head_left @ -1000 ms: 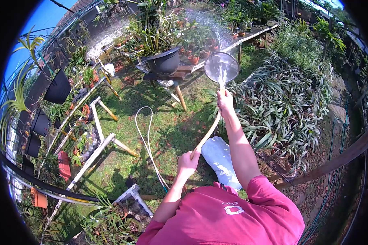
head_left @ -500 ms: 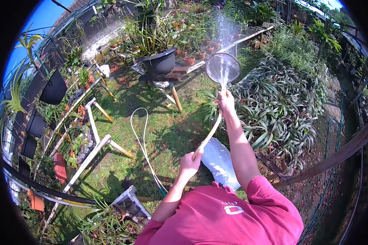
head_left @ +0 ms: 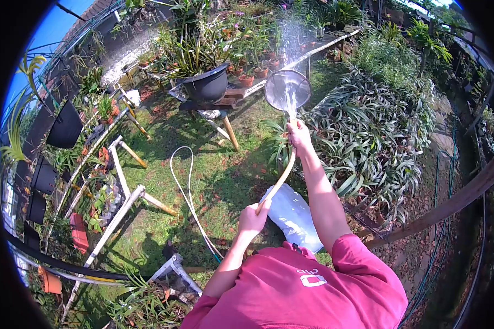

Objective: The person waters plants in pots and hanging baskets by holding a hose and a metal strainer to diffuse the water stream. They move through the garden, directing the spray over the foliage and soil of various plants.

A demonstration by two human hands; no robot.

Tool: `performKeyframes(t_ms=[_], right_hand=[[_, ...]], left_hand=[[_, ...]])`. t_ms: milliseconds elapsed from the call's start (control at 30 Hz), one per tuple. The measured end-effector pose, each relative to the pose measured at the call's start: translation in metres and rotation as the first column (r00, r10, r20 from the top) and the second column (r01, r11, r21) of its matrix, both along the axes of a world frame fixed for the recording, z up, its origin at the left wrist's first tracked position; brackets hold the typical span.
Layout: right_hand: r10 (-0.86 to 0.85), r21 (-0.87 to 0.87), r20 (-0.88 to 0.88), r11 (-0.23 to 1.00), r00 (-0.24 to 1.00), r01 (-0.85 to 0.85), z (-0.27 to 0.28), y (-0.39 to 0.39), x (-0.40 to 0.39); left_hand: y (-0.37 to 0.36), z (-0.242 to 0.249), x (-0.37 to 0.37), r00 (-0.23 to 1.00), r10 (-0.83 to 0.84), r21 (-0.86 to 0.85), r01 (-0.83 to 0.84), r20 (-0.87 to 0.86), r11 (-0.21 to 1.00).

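My right hand (head_left: pixel 298 134), arm stretched forward, is closed round the front end of a pale yellowish garden hose (head_left: pixel 280 182). Just beyond that fist is a round mesh strainer (head_left: pixel 287 90); its handle seems to be gripped along with the hose, though the fingers hide most of it. Water (head_left: pixel 291 104) shoots from the hose end into the mesh and sprays out past it in fine drops. Lower down and nearer my body, my left hand (head_left: pixel 253 217) is wrapped round the same hose. Between the two hands the hose curves gently.
A large black pot (head_left: pixel 206 85) stands on a wooden bench ahead, with several small clay pots (head_left: pixel 246 80) behind. Dense striped plants (head_left: pixel 362 137) grow to the right. A hose loop (head_left: pixel 187 186) lies on the grass. A white sheet (head_left: pixel 295 217) lies below my arms; a white frame (head_left: pixel 118 214) stands left.
The strainer, my right hand and the water jet have shifted slightly left. The whole view has also moved a little. Both hands keep their hold.
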State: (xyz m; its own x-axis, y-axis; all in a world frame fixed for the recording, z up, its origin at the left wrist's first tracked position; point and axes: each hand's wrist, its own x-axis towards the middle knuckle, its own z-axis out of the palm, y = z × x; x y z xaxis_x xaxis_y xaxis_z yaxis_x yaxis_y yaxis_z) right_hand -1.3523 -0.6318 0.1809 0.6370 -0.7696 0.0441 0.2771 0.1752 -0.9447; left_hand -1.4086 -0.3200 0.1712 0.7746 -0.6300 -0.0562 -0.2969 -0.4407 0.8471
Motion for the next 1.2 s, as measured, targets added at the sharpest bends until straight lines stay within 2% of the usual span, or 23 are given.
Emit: performKeyframes(t_ms=[67,233,433,533,600,667,800,867,1200], right_hand=[[0.039,0.002,-0.019,0.999,0.999,-0.039,0.001,-0.001,0.003],[-0.051,0.023,0.026,0.998,0.998,0.050,-0.004,0.000,0.019],[0.068,0.004,-0.019,0.998,0.998,-0.068,-0.003,-0.001,0.026],[0.044,-0.003,-0.032,0.999,0.999,-0.044,0.000,-0.004,0.031],[0.045,0.011,0.028,0.999,0.999,-0.046,0.001,-0.008,0.034],[0.016,0.003,0.016,1.000,1.000,-0.016,0.004,-0.008,0.035],[0.112,0.008,-0.094,0.994,0.989,-0.111,-0.006,-0.014,0.035],[0.134,0.078,-0.070,0.989,0.989,-0.128,-0.007,-0.013,0.038],[0.187,0.073,-0.068,0.981,0.980,-0.182,-0.010,-0.009,0.063]], left_hand=[[-0.001,-0.004,0.003,1.000,0.003,-0.013,-0.002,0.009,1.000],[-0.001,-0.002,0.006,1.000,0.024,-0.009,-0.024,0.005,1.000],[-0.004,0.006,0.010,0.999,0.044,-0.034,-0.044,0.013,0.998],[-0.007,0.008,0.015,0.998,0.049,-0.011,-0.049,0.049,0.999],[-0.010,0.010,0.016,0.995,0.055,0.017,-0.056,0.085,0.998],[-0.012,0.009,0.014,0.997,0.060,-0.012,-0.059,0.054,0.998],[-0.016,0.013,0.008,0.998,0.062,-0.040,-0.061,0.026,0.997],[-0.017,0.016,0.008,0.997,0.069,-0.052,-0.068,0.021,0.996],[-0.011,0.002,0.017,0.994,0.100,-0.052,-0.098,0.034,0.994]])
